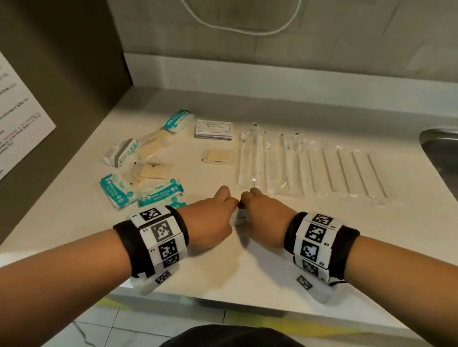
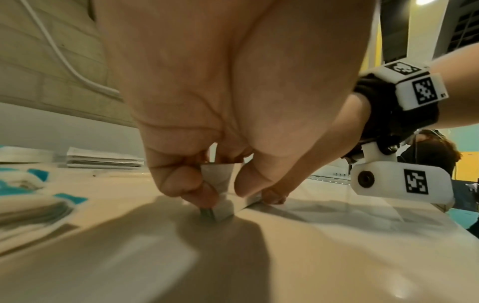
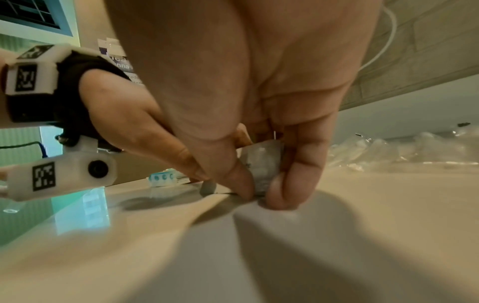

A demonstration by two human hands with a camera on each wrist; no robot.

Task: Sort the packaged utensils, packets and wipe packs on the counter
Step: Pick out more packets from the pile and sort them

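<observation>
While both hands pinch a small stack of white packets on edge against the bench, the step in hand looks like squaring loose packets into one bundle. The left hand has thumb and fingers closed on one end and the right hand on the other, each grip narrow around the stack. Next, I judge, the bundle should go onto the matching white pile further back, kept tight so none slide out. Print on the held packets is partly covered and unreadable; the pile's label is too blurred to make out. The teal wipe packs to the left carry blurred writing too
</observation>
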